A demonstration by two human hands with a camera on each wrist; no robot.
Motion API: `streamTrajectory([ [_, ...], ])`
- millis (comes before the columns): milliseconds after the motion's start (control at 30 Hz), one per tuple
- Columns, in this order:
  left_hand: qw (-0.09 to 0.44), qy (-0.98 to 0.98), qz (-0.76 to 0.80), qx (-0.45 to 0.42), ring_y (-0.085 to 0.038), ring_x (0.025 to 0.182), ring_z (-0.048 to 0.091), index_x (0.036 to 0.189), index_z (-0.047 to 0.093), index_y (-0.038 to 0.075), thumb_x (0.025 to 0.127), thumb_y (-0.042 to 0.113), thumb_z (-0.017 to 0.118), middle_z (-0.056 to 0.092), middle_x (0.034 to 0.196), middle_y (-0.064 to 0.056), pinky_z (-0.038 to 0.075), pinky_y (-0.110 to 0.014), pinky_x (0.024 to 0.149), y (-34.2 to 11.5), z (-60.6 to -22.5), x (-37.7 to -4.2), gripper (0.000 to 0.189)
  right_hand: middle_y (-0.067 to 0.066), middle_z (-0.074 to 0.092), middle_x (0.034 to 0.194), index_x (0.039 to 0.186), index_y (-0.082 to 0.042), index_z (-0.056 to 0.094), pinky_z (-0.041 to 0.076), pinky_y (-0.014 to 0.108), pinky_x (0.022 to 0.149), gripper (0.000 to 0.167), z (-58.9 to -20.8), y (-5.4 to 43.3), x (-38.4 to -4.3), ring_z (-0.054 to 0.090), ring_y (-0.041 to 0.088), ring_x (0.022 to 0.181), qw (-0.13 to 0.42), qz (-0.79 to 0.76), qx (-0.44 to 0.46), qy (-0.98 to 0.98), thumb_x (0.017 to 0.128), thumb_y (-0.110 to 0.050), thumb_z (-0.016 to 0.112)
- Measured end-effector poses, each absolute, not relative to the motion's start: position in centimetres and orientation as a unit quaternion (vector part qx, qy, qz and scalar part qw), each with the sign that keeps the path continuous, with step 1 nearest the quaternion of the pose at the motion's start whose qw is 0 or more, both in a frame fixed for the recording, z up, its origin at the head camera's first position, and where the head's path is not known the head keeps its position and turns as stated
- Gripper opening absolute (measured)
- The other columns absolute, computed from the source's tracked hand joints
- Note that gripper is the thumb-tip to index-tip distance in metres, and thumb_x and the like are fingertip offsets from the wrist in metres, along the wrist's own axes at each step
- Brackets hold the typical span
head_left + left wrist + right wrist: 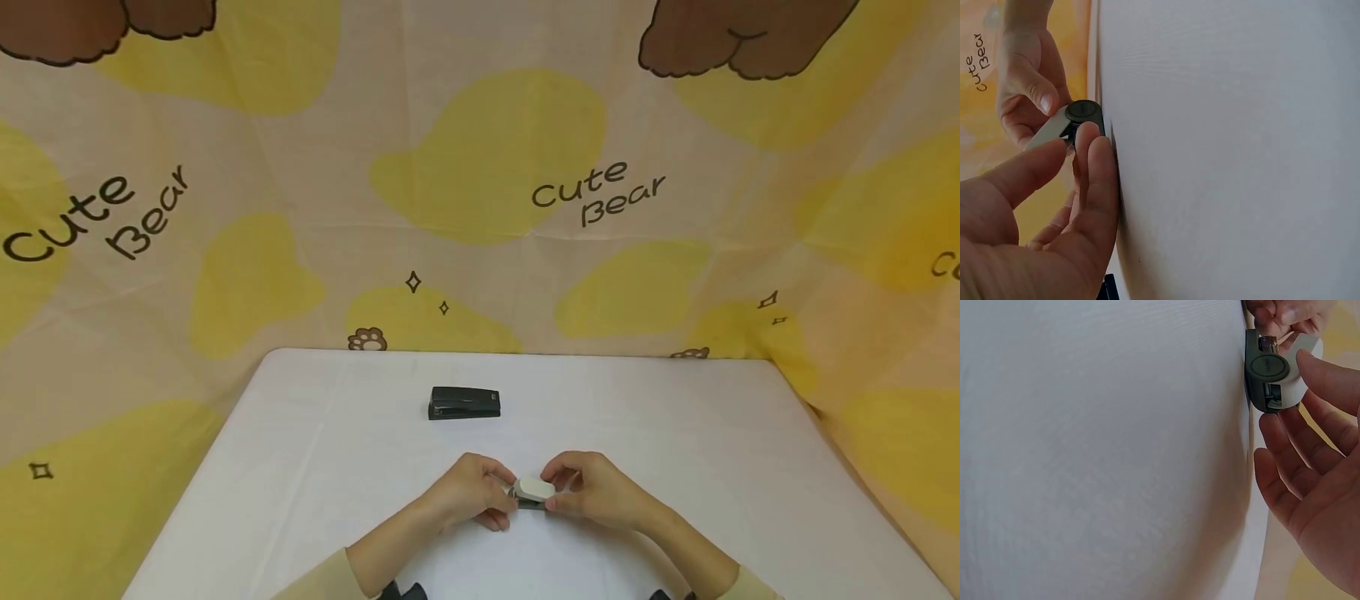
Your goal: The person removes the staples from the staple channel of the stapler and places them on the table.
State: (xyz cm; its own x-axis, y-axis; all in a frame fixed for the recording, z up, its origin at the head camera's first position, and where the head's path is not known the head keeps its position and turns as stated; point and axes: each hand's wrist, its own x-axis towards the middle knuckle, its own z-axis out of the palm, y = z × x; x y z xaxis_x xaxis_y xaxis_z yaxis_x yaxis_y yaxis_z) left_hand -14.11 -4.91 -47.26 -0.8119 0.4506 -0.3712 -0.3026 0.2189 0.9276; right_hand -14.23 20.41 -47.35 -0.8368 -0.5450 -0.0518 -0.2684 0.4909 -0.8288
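Note:
A small hole punch (535, 489) with a white lever and a dark grey-green base sits low over the table between both hands. Its round dark disc (1270, 367) and metal parts face the right wrist camera. My left hand (472, 490) pinches its left end, with the thumb on one side and fingertips on the other. On the right end, my right hand (596, 490) has its thumb against the white lever and its fingers at the base's edge. Farther back on the table lies a black stapler (465, 403), apart from both hands.
The white table (337, 442) has rounded far corners. Behind and beside it hangs a yellow and cream cloth (480, 250) printed with bears and lettering.

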Motion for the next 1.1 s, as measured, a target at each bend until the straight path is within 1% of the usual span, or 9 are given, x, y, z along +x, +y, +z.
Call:
streamTrajectory([
  [200,0.284,0.736,0.606,0.100,-0.013,0.051,0.064,0.111,0.070,-0.003,0.083,-0.008,0.077,0.068,0.067,-0.010,0.054,-0.022,0.050,-5.0,-48.2,-14.5,0.030,-0.006,0.069,0.100,0.110,-0.013,0.072,0.051,0.031,0.083,0.026,-47.5,20.3,-14.2,0.063,0.018,0.094,0.155,-0.444,-0.236,0.850,0.089,-0.020,0.085],
  [400,0.271,0.750,0.587,0.143,-0.013,0.048,0.062,0.102,0.074,0.002,0.084,-0.008,0.076,0.066,0.064,-0.008,0.051,-0.020,0.045,-5.0,-48.9,-14.9,0.021,-0.005,0.069,0.099,0.110,-0.013,0.073,0.051,0.030,0.082,0.026,-47.4,20.2,-14.3,0.062,0.020,0.094,0.162,-0.451,-0.229,0.847,0.089,-0.020,0.085],
  [567,0.268,0.746,0.592,0.148,-0.012,0.047,0.061,0.098,0.076,0.004,0.083,-0.007,0.078,0.067,0.066,-0.007,0.051,-0.021,0.044,-5.0,-49.3,-15.1,0.018,-0.005,0.069,0.099,0.109,-0.013,0.073,0.050,0.029,0.081,0.025,-47.5,20.1,-14.2,0.062,0.018,0.093,0.162,-0.452,-0.226,0.848,0.088,-0.020,0.086],
  [700,0.268,0.739,0.601,0.147,-0.012,0.047,0.061,0.094,0.076,0.004,0.083,-0.007,0.079,0.068,0.067,-0.008,0.051,-0.020,0.044,-5.1,-49.5,-15.1,0.015,-0.005,0.070,0.098,0.110,-0.014,0.073,0.050,0.027,0.076,0.026,-47.5,20.0,-14.1,0.063,0.015,0.088,0.162,-0.457,-0.221,0.846,0.088,-0.019,0.086],
  [867,0.272,0.732,0.607,0.151,-0.011,0.047,0.062,0.093,0.076,0.004,0.083,-0.006,0.078,0.070,0.069,-0.010,0.050,-0.020,0.044,-5.3,-49.6,-15.2,0.014,-0.002,0.071,0.098,0.112,-0.012,0.072,0.051,0.025,0.069,0.029,-47.4,19.5,-13.9,0.063,0.014,0.081,0.163,-0.470,-0.223,0.838,0.087,-0.017,0.087],
  [1000,0.272,0.729,0.609,0.156,-0.011,0.047,0.062,0.094,0.076,0.003,0.084,-0.006,0.078,0.070,0.069,-0.011,0.050,-0.019,0.044,-5.3,-49.6,-15.2,0.014,-0.002,0.071,0.102,0.111,-0.012,0.072,0.053,0.025,0.069,0.029,-47.3,19.2,-13.9,0.064,0.013,0.081,0.157,-0.469,-0.228,0.839,0.087,-0.018,0.087],
  [1100,0.271,0.731,0.606,0.156,-0.011,0.047,0.062,0.094,0.076,0.004,0.084,-0.005,0.078,0.069,0.067,-0.010,0.050,-0.019,0.044,-5.4,-49.6,-15.3,0.013,-0.003,0.071,0.105,0.111,-0.014,0.072,0.054,0.025,0.072,0.028,-47.3,19.0,-14.0,0.064,0.012,0.084,0.147,-0.462,-0.235,0.842,0.087,-0.020,0.087],
])
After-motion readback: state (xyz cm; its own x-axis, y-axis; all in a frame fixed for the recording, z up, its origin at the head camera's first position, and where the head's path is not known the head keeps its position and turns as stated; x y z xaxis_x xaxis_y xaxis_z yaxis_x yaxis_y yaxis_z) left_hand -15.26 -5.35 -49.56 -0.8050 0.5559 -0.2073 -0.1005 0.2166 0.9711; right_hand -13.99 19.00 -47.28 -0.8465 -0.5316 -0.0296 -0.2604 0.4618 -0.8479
